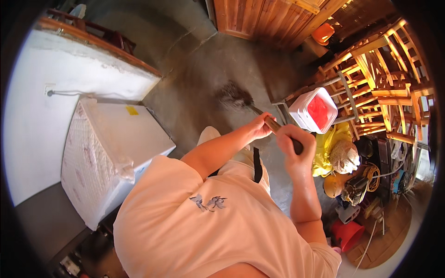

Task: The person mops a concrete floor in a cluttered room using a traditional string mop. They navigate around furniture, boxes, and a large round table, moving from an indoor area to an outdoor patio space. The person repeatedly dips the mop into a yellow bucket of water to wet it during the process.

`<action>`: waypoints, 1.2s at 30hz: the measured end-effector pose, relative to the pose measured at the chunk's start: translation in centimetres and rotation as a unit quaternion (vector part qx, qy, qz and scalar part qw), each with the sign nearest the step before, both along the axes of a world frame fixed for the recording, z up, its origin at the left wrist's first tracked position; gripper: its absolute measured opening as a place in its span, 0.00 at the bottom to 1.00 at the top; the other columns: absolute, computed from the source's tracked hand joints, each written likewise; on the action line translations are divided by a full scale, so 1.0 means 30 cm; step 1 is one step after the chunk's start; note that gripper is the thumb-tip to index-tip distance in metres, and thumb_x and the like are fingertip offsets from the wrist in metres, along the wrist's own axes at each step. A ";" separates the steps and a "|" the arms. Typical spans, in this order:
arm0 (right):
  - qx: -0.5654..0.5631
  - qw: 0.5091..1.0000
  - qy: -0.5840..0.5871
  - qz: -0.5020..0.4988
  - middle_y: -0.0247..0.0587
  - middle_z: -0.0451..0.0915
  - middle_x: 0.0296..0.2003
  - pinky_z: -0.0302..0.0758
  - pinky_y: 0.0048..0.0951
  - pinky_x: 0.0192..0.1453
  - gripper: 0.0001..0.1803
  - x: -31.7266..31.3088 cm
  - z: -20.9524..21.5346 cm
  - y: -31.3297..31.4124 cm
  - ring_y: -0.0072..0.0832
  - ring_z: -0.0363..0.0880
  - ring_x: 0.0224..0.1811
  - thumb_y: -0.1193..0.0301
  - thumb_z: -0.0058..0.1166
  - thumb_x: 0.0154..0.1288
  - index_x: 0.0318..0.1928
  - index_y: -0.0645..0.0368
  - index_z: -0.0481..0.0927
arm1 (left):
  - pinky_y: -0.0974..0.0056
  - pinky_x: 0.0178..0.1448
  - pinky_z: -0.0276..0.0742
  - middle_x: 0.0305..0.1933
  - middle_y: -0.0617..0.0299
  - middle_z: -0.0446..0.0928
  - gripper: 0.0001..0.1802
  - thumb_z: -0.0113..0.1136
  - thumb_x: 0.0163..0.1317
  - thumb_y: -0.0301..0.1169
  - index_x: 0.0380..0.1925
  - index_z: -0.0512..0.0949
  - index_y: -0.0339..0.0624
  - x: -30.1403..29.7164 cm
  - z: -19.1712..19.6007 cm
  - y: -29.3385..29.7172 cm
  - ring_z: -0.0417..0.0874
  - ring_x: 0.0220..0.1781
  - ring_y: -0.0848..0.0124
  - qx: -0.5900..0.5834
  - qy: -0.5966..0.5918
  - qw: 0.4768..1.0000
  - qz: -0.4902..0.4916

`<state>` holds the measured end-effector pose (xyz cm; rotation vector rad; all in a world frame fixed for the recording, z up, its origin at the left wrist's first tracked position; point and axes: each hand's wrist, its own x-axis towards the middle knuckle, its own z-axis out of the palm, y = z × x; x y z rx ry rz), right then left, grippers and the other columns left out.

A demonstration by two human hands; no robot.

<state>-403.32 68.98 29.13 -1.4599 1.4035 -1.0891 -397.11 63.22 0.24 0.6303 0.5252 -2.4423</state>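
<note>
Brown mop handle (273,124) sits in both hands: left hand (259,127), fingers curled round the shaft; right hand (301,135), fingers wrapped near the top end. Mop head (234,96) blurs on grey floor (187,99), left of white bucket (302,111).

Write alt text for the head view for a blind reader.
A person's left hand and right hand grip what looks like a mop, its dark head blurred over a grey floor; a white tub sits right, a boxy white unit left.
</note>
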 end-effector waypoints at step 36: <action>-0.235 0.834 -0.166 0.471 0.39 0.69 0.15 0.67 0.32 0.26 0.05 1.784 -0.215 -2.444 0.37 0.70 0.20 0.77 0.54 0.34 0.17 0.59 0.71 | 0.72 0.27 0.73 0.16 0.66 0.68 0.12 0.49 0.56 0.29 0.15 0.65 0.43 2.068 -0.011 -2.338 0.71 0.17 0.76 -0.131 -0.101 0.942 0.291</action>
